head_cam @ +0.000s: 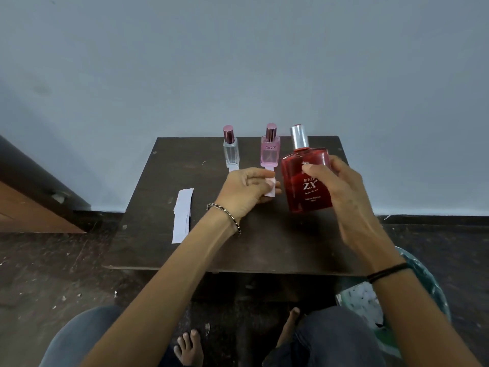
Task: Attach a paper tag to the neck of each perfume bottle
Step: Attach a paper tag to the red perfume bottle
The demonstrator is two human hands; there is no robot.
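Observation:
My right hand [336, 186] grips a large red perfume bottle [304, 192] with a silver cap, lifted and tilted slightly above the dark table [185, 250]. My left hand [246, 192] pinches a small pale paper tag [349, 187] just left of the red bottle. At the table's far edge stand a clear bottle [231, 152] and a pink bottle [270, 151], both with rosy metallic caps. A white paper strip lies in front of each of them.
A stack of white paper strips [182, 214] lies at the table's left edge. A green bin [423, 282] with paper scraps sits on the floor to the right. My knees and bare feet are below the table's near edge. A wall stands right behind.

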